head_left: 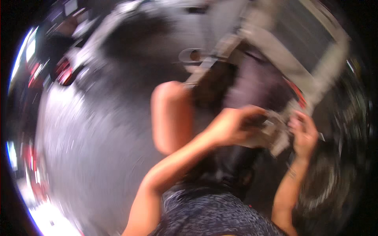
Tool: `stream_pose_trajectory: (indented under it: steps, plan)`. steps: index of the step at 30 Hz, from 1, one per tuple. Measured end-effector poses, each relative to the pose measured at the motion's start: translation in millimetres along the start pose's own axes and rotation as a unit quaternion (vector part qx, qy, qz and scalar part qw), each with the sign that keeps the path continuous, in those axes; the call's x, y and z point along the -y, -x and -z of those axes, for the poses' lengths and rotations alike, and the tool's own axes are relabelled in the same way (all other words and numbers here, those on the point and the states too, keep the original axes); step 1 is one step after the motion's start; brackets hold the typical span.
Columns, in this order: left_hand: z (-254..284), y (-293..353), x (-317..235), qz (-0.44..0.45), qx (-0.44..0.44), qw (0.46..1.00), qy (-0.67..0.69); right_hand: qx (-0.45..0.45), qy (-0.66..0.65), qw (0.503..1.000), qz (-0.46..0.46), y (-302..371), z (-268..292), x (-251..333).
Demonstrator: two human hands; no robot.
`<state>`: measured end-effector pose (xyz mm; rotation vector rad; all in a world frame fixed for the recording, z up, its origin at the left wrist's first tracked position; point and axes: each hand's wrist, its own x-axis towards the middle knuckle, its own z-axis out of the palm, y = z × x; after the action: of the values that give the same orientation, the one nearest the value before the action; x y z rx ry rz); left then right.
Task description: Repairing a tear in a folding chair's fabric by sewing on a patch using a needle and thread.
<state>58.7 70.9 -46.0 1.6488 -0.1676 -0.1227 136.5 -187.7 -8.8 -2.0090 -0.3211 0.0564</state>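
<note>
Motion blurs the whole picture. Right of the middle, my left hand (238, 126) has its fingers curled around a crumpled greyish-beige piece (279, 141); whether this is cloth or thin plastic I cannot tell. My right hand (304, 135) is just to the right of it, fingers bent and drawn together close to the piece's right edge. Whatever those right fingers may hold is too smeared to name. Beyond both hands lies a dull purple-grey surface (256, 84), and a thin red-orange strip (298, 94) runs just above my right hand.
A pale beige frame (275, 49) around a dark panel (305, 35) rises at the upper right. A bent bare knee (171, 118) sticks up left of my left forearm. Grey floor (94, 145) spreads across the left. A round pale object (191, 56) lies near the frame.
</note>
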Motion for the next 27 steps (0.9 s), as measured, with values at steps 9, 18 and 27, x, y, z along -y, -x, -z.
stream_pose_trajectory:
  steps: [9, 18, 27]
  plan:
    - [-30.3, -11.1, -8.2, 0.027, 0.043, 0.997, 0.057, -0.034, -0.120, 0.988, -0.089, 52.8, -21.8, 30.9]
    - [-32.0, -3.7, -4.9, 0.025, -0.002, 0.998, 0.065, -0.080, -0.075, 0.992, -0.061, 49.0, -44.5, 28.3]
    - [-33.6, -8.5, -6.0, 0.039, -0.017, 0.996, 0.072, -0.006, -0.049, 0.992, -0.118, 31.4, -41.1, 30.5]
